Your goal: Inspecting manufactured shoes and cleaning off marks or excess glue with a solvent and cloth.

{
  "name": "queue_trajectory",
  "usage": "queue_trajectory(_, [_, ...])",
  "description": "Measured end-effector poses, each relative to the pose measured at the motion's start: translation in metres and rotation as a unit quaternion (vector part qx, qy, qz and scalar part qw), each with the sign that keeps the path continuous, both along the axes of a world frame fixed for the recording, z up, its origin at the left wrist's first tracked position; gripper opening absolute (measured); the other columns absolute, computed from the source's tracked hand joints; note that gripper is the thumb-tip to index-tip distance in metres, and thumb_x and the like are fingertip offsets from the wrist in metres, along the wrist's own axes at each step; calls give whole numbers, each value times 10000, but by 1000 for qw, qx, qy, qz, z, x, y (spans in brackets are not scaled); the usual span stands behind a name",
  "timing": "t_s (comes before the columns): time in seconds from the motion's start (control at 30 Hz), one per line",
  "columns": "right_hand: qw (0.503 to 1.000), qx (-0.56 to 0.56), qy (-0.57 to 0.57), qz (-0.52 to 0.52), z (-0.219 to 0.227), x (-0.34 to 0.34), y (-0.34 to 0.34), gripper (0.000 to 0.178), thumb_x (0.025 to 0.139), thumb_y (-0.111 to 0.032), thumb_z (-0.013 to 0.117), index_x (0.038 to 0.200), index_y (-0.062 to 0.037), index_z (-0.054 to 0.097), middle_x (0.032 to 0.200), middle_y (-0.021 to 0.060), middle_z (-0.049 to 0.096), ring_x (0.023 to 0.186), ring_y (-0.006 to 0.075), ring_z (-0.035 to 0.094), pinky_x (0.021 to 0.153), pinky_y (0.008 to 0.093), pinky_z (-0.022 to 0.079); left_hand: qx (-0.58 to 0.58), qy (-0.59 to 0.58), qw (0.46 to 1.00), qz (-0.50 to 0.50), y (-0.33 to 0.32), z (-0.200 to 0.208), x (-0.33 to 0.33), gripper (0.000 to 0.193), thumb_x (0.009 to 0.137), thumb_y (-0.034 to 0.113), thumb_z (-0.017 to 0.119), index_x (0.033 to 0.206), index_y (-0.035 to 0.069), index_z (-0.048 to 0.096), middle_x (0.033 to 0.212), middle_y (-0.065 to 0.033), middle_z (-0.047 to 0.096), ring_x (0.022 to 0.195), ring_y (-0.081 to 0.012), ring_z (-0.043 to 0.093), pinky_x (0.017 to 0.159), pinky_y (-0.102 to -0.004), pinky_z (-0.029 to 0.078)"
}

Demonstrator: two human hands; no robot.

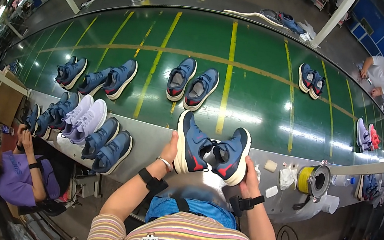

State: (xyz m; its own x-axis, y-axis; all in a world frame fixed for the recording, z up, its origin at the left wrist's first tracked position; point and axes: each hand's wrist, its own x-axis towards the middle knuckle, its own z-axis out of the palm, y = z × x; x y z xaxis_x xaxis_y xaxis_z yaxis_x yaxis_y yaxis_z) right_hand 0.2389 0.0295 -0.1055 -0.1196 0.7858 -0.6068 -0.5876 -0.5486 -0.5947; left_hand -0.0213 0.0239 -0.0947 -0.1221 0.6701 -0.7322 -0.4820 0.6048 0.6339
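Near a yellow-lined green belt, the left hand grasped 1 blue white-soled sneaker, the right hand its mate, toes beltward.

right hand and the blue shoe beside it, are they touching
Touching: the head view shows the right hand against the white sole of the blue shoe, no gap between.

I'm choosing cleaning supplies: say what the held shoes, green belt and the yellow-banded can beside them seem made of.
Held shoes: matte, probably fabric, as the blue shows little gloss. Green belt: glossy, perhaps plastic or rubber, judging by reflections. Can: likely metal, given its shiny rim.
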Motion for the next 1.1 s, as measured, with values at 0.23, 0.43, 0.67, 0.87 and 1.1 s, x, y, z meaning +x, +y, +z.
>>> queue_trajectory(0.23, [948,160,-241,132,-58,-7,-29,398,860,-165,517,1221,-18,436,1089,87,532,979,150,520,854,293,423,138,51,989,8,-19,-48,-13,556,908,476,340,1130,-18,464,1041,-97,527,926,-170,528,833,-304,425])
queue_trajectory(0.43, [710,262,-653,-16,-26,42,-38,274,708,-101,662,976,-71,615,921,108,570,884,264,510,809,351,395,121,61,990,-34,-37,-60,-19,558,928,430,314,1222,-39,390,1174,-147,484,1028,-203,503,871,-309,414])
queue_trajectory(0.67, [750,224,-623,-3,-65,86,-16,128,780,-116,592,869,-34,633,748,108,577,677,232,547,645,328,440,-71,106,992,-4,-58,5,12,577,852,516,436,1140,19,490,950,-92,583,788,-190,580,711,-318,476])
queue_trajectory(0.87, [867,303,-307,248,76,-13,-25,105,789,-105,617,867,-35,627,795,64,614,684,117,565,603,238,442,-23,-46,998,-46,-89,-1,22,580,913,382,323,1349,17,208,1240,-158,430,1080,-216,482,901,-304,397])
queue_trajectory(1.1, [697,402,-348,481,71,-88,-36,102,727,-80,624,792,-5,602,736,127,588,659,236,571,596,299,442,-33,-29,998,-44,-103,-11,33,596,926,361,352,1381,57,117,1320,-102,347,1189,-192,377,971,-310,331])
